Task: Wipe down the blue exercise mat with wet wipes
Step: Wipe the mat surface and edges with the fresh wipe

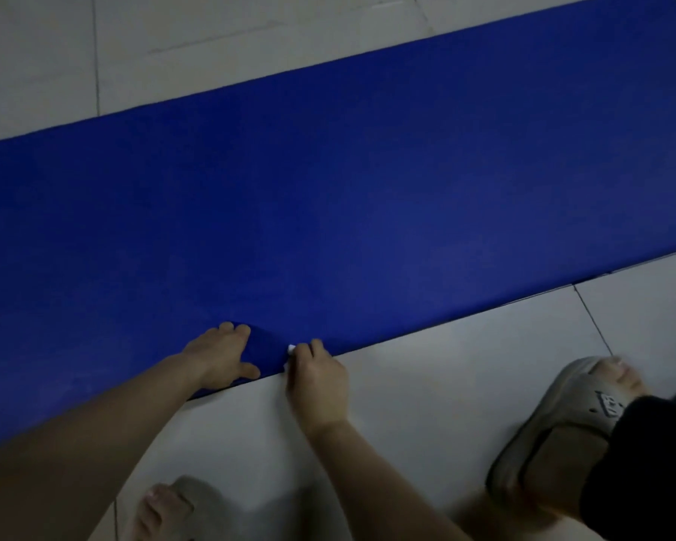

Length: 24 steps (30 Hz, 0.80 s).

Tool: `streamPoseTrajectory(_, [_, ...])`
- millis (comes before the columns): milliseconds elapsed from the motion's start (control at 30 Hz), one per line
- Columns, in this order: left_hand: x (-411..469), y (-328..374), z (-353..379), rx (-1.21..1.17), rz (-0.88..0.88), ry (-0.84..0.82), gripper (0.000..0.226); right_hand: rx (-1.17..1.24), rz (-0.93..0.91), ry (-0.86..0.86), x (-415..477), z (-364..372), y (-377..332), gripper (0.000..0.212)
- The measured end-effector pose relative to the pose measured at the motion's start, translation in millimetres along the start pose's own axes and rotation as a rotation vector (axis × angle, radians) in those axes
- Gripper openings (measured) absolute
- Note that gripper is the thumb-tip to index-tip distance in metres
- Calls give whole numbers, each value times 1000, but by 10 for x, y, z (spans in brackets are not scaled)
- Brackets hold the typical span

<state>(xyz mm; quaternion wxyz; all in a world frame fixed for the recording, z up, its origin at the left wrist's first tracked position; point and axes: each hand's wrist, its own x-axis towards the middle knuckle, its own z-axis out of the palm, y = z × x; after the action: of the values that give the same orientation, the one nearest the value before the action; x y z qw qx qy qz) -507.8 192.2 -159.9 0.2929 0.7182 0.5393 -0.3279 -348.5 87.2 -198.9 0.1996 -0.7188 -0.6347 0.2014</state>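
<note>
A pale grey tiled floor (426,369) with thin dark grout lines fills the dim room, and one long blue foam exercise mat (348,197) lies flat on it, running slantwise from the left border up to the top right corner. Its near long edge lies just in front of the person.

At the bottom left, one foot in a light grey rubber slipper (190,501) stands on the tiles. Just right of it, the bare left arm reaches to the mat's near edge. There the left hand (223,357) grips the mat, bent fingers on top and thumb along the edge, and the mat bulges up a little beside it.

Just beside that, a small white wet wipe (290,349) touches the mat's edge, pinched in the curled fingers of the right hand (319,378); only a scrap of it shows.

Farther right, a second grey slipper (559,419) stands on the tiles, with one black trouser leg (648,470) above it.
</note>
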Motion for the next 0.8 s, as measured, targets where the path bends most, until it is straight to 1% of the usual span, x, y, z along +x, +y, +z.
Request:
streamPoseTrajectory(67, [-2, 9, -21, 1, -3, -12, 46, -34, -72, -13, 43, -79, 126, 18])
streamPoseTrajectory(133, [0, 15, -32, -1, 7, -17, 44, -89, -70, -6, 111, -256, 408, 20])
streamPoseTrajectory(167, [-8, 12, -30, -2, 8, -20, 44, -92, -12, 36, 163, -360, 569, 22])
streamPoseTrajectory(233, [-27, 6, -21, -7, 0, -33, 43, -82, 199, 135, 237, -577, 878, 26])
streamPoseTrajectory(300, [-41, 16, -33, 3, -5, -37, 47, -56, 396, 156, 265, -770, 1071, 29])
streamPoseTrajectory(367, [-51, 38, -59, 22, -9, -43, 52, -45, 472, 213, 278, -808, 1106, 30])
streamPoseTrajectory(400, [-57, 51, -78, 30, -9, -46, 53, -36, 490, 212, 282, -768, 1051, 29])
streamPoseTrajectory(467, [-61, 66, -96, 49, -11, -51, 52, -24, 419, 118, 235, -613, 784, 26])
streamPoseTrajectory(533, [-47, 72, -92, 62, -12, -49, 49, -27, 259, -4, 106, -329, 413, 16])
streamPoseTrajectory(567, [-40, 67, -81, 65, -20, -52, 48, -16, 182, -53, 42, -219, 224, 16])
streamPoseTrajectory(633, [-20, 59, -65, 73, -32, -51, 52, -63, 81, -62, -10, -75, 27, 24])
streamPoseTrajectory(700, [-13, 61, -65, 79, -41, -53, 57, -37, 52, -86, -37, -69, 3, 24])
streamPoseTrajectory(733, [-15, 67, -66, 80, -41, -54, 56, -7, 50, -93, -42, -112, 55, 22])
streamPoseTrajectory(800, [-15, 70, -64, 83, -34, -48, 53, 0, 116, -30, 0, -265, 323, 18])
